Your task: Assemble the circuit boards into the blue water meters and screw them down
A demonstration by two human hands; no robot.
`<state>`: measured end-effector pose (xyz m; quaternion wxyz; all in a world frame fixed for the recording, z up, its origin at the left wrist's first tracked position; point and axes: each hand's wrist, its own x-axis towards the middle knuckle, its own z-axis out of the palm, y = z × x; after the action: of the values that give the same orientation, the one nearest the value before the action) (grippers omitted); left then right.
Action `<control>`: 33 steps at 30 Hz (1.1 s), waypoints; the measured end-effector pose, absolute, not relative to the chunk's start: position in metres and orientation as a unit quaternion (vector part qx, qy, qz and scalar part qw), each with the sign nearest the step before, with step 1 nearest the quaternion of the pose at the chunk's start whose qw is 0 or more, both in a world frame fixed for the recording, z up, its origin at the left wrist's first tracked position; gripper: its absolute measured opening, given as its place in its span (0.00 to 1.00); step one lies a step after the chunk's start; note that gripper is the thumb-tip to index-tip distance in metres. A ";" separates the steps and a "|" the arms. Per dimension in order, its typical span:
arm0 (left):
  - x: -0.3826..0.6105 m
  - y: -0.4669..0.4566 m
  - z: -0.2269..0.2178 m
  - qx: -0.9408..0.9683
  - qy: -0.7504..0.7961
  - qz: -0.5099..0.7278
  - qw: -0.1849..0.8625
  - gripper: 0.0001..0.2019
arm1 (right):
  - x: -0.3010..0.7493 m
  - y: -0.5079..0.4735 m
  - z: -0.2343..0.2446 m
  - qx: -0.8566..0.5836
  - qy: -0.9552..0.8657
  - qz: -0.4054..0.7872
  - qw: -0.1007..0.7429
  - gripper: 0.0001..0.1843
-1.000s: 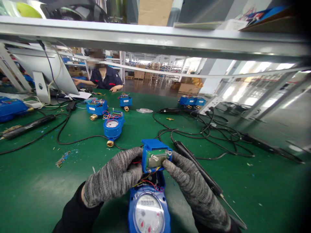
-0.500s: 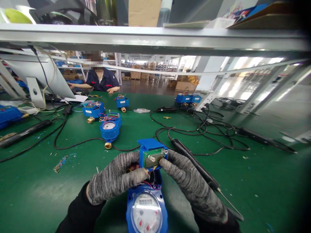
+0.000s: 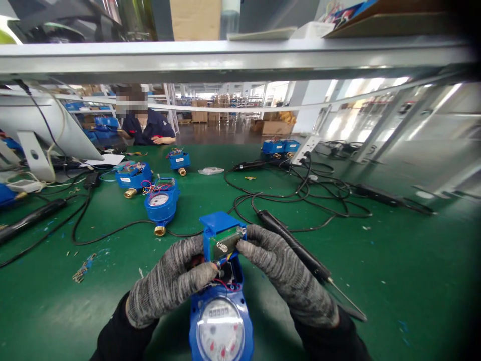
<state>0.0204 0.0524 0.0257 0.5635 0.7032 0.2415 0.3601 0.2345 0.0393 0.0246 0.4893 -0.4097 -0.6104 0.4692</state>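
A blue water meter [image 3: 221, 326] with a round dial lies in front of me, its rear compartment uncovered and wires showing. Above that compartment, a blue cover [image 3: 221, 222] is held up with a green circuit board and small display [image 3: 226, 244] in it. My left hand [image 3: 175, 278], in a grey knitted glove, grips the cover's left side, thumb at its lower edge by the wires. On the right side, my right hand [image 3: 280, 265], gloved alike, pinches the cover with its thumb against the board's edge. Some fingertips are hidden behind the cover.
More blue meters [image 3: 161, 203] stand to the left and at the back. A black electric screwdriver [image 3: 295, 245] with a long bit lies beside my right arm, among black cables [image 3: 300, 193]. Small screws [image 3: 83, 268] lie at left. A shelf [image 3: 233, 60] crosses above; a co-worker [image 3: 146, 125] sits opposite.
The view has turned slightly, so everything sits a little further left. The gap between cover and meter shows more of the compartment. Both hands keep their hold. The co-worker's arm has drawn in.
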 end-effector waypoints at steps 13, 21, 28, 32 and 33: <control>0.015 0.055 0.026 0.714 0.258 0.350 0.548 0.22 | 0.236 0.033 0.036 -0.385 -0.625 0.492 0.467 0.15; 0.014 0.055 0.024 0.682 0.243 0.376 0.579 0.19 | 0.231 0.036 0.032 -0.327 -0.657 0.517 0.440 0.18; 0.008 0.057 0.024 0.649 0.254 0.387 0.604 0.14 | 0.228 0.038 0.028 -0.335 -0.653 0.513 0.445 0.19; 0.002 0.061 0.017 0.619 0.315 0.392 0.603 0.10 | 0.228 0.037 0.029 -0.328 -0.638 0.523 0.460 0.18; 0.002 0.064 0.016 0.615 0.324 0.390 0.604 0.09 | 0.227 0.036 0.030 -0.327 -0.633 0.528 0.463 0.18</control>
<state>0.0015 0.0637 0.0157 0.6044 0.6147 0.3238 0.3899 0.2274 0.0359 0.0301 0.4631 -0.3266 -0.6327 0.5277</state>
